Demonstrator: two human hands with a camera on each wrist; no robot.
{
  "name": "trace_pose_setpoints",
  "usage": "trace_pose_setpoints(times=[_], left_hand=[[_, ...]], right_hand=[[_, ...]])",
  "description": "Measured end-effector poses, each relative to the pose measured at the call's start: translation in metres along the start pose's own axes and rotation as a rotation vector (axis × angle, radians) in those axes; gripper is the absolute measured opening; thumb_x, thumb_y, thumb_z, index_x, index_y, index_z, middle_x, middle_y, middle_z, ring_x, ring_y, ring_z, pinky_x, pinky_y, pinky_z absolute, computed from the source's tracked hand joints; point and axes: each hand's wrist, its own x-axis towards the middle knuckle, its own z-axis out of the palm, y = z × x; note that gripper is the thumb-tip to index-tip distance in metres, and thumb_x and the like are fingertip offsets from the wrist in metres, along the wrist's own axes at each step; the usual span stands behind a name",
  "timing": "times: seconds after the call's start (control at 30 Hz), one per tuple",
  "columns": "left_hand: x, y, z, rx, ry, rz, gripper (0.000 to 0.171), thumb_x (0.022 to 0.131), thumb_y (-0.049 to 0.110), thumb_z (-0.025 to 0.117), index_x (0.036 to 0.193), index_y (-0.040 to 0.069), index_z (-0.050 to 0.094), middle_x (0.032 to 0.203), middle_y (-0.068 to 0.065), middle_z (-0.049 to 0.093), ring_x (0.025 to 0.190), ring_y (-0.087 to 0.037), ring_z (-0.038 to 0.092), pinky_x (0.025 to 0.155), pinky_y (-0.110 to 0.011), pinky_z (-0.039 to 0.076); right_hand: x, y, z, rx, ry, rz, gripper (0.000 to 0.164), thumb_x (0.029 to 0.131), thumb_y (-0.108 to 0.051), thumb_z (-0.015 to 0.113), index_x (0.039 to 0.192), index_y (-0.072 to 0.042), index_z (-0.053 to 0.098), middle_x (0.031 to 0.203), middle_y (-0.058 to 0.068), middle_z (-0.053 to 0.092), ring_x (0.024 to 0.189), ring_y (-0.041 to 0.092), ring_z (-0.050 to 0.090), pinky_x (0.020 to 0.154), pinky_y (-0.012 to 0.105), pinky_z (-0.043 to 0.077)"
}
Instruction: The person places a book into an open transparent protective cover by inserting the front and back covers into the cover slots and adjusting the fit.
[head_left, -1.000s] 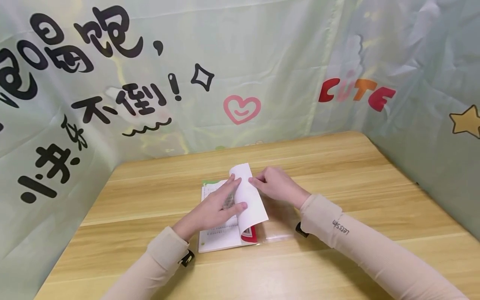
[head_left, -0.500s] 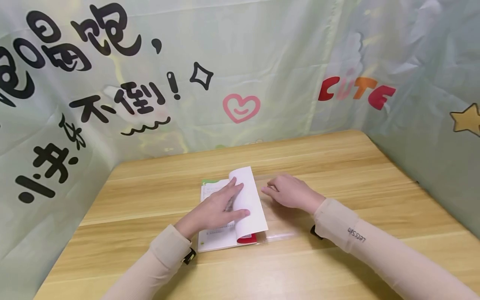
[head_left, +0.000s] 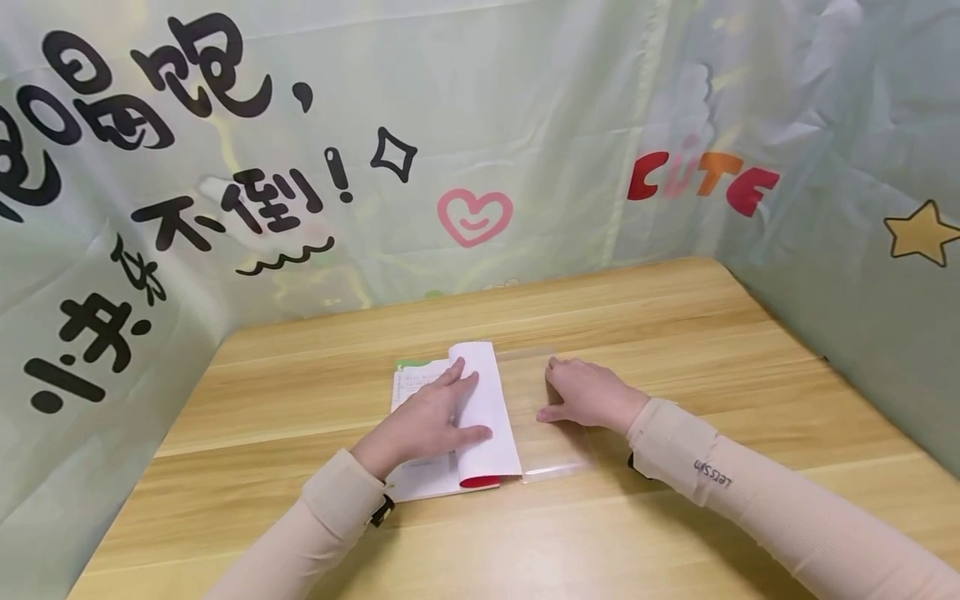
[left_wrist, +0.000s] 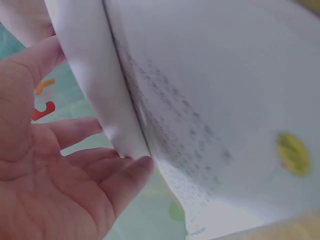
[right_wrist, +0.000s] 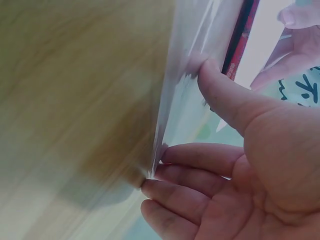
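Note:
An open book (head_left: 414, 482) with printed pages lies on the table, and one blank white leaf (head_left: 487, 400) is bent over at its right side. My left hand (head_left: 420, 425) rests spread on that leaf, thumb and fingers along the bend. A red strip (right_wrist: 237, 55) shows beneath the leaf in the right wrist view. To the right of the book extends a clear plastic sheet (head_left: 528, 417), like a cover flap. Touching it is my right hand (head_left: 588, 396), its thumb apart from the fingers and its fingertips at the film's edge.
The wooden table (head_left: 300, 383) reaches back to a pale printed curtain (head_left: 555, 200), which also rises along both sides. A black strap piece (head_left: 382, 510) shows under the left cuff.
My right hand has left the bent leaf and moved right onto the plastic sheet, its fingers spreading. The leaf lies flatter under my left hand, which has barely moved.

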Motion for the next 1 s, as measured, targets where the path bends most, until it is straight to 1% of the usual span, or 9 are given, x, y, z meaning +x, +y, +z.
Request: trace_pose_setpoints(times=[0.07,0.17,0.3,0.37,0.5,0.6,0.73,0.87,1.0], left_hand=[[0.0,0.001,-0.001,0.021,-0.013,-0.007,0.084,0.085,0.05,0.066,0.147,0.001,0.039,0.155,-0.02,0.017,0.139,-0.031,0.022,0.107,-0.042,0.028],[0.0,0.002,-0.002,0.055,-0.038,-0.018,0.083,0.085,0.049,0.066,0.147,0.001,0.039,0.155,-0.02,0.017,0.139,-0.032,0.02,0.107,-0.042,0.028],[0.001,0.004,-0.004,0.078,-0.074,-0.043,0.081,0.085,0.047,0.067,0.147,0.002,0.039,0.155,-0.02,0.016,0.14,-0.034,0.018,0.107,-0.044,0.028],[0.002,0.006,-0.005,0.084,-0.092,-0.06,0.081,0.085,0.047,0.067,0.148,0.003,0.039,0.156,-0.019,0.015,0.14,-0.034,0.017,0.107,-0.045,0.028],[0.002,0.009,-0.006,0.106,-0.125,-0.081,0.083,0.087,0.051,0.064,0.15,0.005,0.036,0.157,-0.016,0.012,0.141,-0.034,0.014,0.105,-0.047,0.031],[0.004,0.011,-0.005,0.123,-0.139,-0.083,0.083,0.087,0.053,0.062,0.151,0.006,0.035,0.157,-0.016,0.011,0.141,-0.034,0.012,0.103,-0.048,0.033],[0.005,0.014,-0.002,0.145,-0.135,-0.088,0.084,0.087,0.055,0.061,0.151,0.007,0.034,0.157,-0.016,0.011,0.141,-0.034,0.013,0.103,-0.048,0.034],[0.008,0.015,0.003,0.152,-0.123,-0.094,0.085,0.087,0.056,0.061,0.151,0.007,0.035,0.157,-0.016,0.011,0.14,-0.035,0.013,0.101,-0.047,0.036],[0.009,0.015,0.007,0.154,-0.121,-0.096,0.085,0.087,0.056,0.061,0.15,0.007,0.035,0.157,-0.016,0.012,0.141,-0.034,0.012,0.102,-0.047,0.035]], right_hand=[[0.0,0.0,0.0,0.002,0.004,-0.004,0.05,0.078,-0.047,0.074,0.099,-0.003,0.062,0.095,0.007,0.059,0.084,0.023,0.057,0.07,0.038,0.049],[0.0,0.0,0.001,-0.001,0.016,-0.015,0.054,0.078,-0.048,0.074,0.104,-0.001,0.063,0.099,0.009,0.06,0.087,0.024,0.058,0.071,0.04,0.05],[-0.001,0.0,0.001,-0.005,0.03,-0.025,0.062,0.079,-0.049,0.073,0.112,0.002,0.062,0.11,0.015,0.061,0.095,0.029,0.06,0.076,0.043,0.05],[-0.001,0.0,0.002,-0.004,0.033,-0.026,0.064,0.079,-0.049,0.073,0.114,0.003,0.061,0.112,0.015,0.061,0.095,0.029,0.06,0.077,0.043,0.05],[-0.001,0.0,0.002,-0.009,0.033,-0.028,0.064,0.079,-0.049,0.073,0.114,0.003,0.061,0.111,0.015,0.061,0.094,0.028,0.06,0.075,0.042,0.051],[-0.001,0.0,0.001,-0.013,0.025,-0.033,0.065,0.08,-0.049,0.072,0.116,0.004,0.06,0.117,0.018,0.06,0.098,0.03,0.06,0.078,0.043,0.051],[-0.001,0.001,0.002,-0.013,0.011,-0.037,0.068,0.082,-0.049,0.07,0.12,0.006,0.059,0.127,0.023,0.055,0.107,0.035,0.058,0.083,0.046,0.049],[-0.001,0.001,0.001,-0.013,0.004,-0.034,0.065,0.082,-0.049,0.07,0.117,0.004,0.061,0.125,0.022,0.056,0.104,0.033,0.058,0.081,0.045,0.05],[-0.001,0.001,0.001,-0.007,-0.001,-0.029,0.064,0.082,-0.049,0.071,0.116,0.004,0.061,0.125,0.022,0.056,0.103,0.033,0.059,0.079,0.044,0.051]])
